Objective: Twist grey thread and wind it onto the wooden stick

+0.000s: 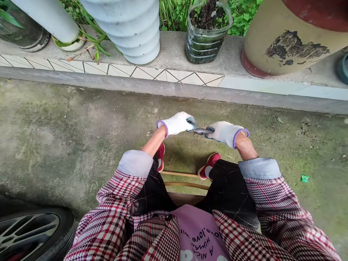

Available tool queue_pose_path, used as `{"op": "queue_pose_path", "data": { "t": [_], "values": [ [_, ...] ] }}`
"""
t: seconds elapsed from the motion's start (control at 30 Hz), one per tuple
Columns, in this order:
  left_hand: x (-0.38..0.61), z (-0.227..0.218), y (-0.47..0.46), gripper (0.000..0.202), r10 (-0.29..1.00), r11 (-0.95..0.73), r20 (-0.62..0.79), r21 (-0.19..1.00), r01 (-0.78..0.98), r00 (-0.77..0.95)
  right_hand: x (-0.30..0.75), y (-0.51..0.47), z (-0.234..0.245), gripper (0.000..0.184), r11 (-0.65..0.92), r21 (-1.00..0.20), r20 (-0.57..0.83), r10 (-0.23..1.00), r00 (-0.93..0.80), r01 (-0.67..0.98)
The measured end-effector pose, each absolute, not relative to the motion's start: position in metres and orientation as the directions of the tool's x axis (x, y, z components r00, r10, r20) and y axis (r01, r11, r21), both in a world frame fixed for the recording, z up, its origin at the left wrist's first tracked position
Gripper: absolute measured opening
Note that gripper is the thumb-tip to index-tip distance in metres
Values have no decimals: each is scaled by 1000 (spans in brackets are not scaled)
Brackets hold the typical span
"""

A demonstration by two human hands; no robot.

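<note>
Both my hands wear white work gloves with grey fingertips and purple cuffs. My left hand [177, 123] and my right hand [224, 132] meet in front of my knees, each pinching one end of a short, dark, twisted piece [200, 131] held level between them. I cannot make out what the piece is. Below the hands are my red shoes [208, 165] on the mossy concrete ground.
A raised tiled ledge [174, 59] runs across the far side, carrying a ribbed white pot [130, 29], a cut plastic bottle planter [207, 34] and a large tan pot [293, 36]. A car tyre [35, 232] sits at the lower left. A wooden stool edge [185, 181] shows between my legs.
</note>
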State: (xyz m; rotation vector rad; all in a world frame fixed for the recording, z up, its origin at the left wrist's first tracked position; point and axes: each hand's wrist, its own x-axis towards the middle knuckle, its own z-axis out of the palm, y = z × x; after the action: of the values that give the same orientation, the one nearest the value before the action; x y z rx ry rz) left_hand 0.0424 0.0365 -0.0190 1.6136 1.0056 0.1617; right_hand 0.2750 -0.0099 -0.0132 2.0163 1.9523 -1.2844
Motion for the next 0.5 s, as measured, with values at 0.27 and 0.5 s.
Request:
{"op": "queue_pose_path", "data": {
  "t": [0.27, 0.5],
  "values": [
    [44, -12, 29, 10, 581, 304, -511, 858, 413, 634, 280, -2, 0, 15, -306, -498, -538, 843, -13, 812],
    [42, -18, 33, 12, 618, 103, -359, 919, 380, 700, 265, -18, 32, 49, -408, -911, -412, 908, -76, 65]
  ]
}}
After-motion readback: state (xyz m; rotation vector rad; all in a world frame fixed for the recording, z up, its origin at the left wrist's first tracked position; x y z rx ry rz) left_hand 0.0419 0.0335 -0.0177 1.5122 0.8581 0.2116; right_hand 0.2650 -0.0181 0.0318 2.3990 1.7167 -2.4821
